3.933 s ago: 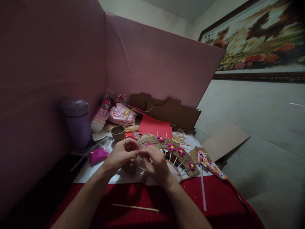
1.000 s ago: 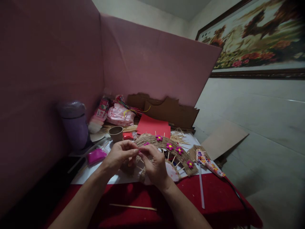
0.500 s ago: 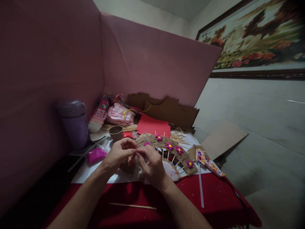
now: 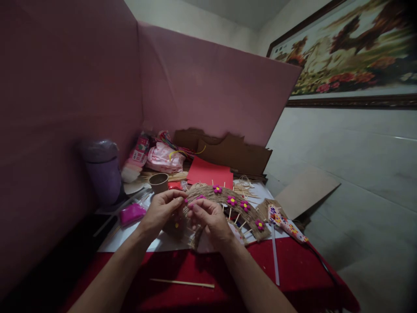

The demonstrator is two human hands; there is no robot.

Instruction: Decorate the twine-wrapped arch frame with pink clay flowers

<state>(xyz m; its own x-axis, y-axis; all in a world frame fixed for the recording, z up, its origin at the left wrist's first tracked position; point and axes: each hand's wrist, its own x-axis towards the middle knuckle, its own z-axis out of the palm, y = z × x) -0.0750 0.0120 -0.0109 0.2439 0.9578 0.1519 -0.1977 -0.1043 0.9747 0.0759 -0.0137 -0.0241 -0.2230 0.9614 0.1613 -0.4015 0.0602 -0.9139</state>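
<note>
Both hands are raised over the near side of an arch wrapped in brown twine (image 4: 208, 192), which carries several magenta flowers with yellow centres and thin sticks along its edges. My left hand (image 4: 162, 211) pinches a tiny bit of magenta clay (image 4: 186, 201) between thumb and forefinger. A small gap away, my right hand (image 4: 211, 221) is also closed in a pinch, with a speck of magenta at its fingertips. A flat magenta clay block (image 4: 132, 214) in clear wrapping lies left of my left hand.
A flowered glue gun (image 4: 286, 224) with a clear glue stick lies at the right, its cord running off the table. Near the front is a wooden stick (image 4: 182, 283). Behind stand a small pot (image 4: 159, 183), red paper (image 4: 210, 171), cardboard (image 4: 228, 152) and a purple cup (image 4: 103, 176).
My hands were together at the fingertips and have drawn slightly apart, the right one moving right. Magenta bits now show at the fingertips of both.
</note>
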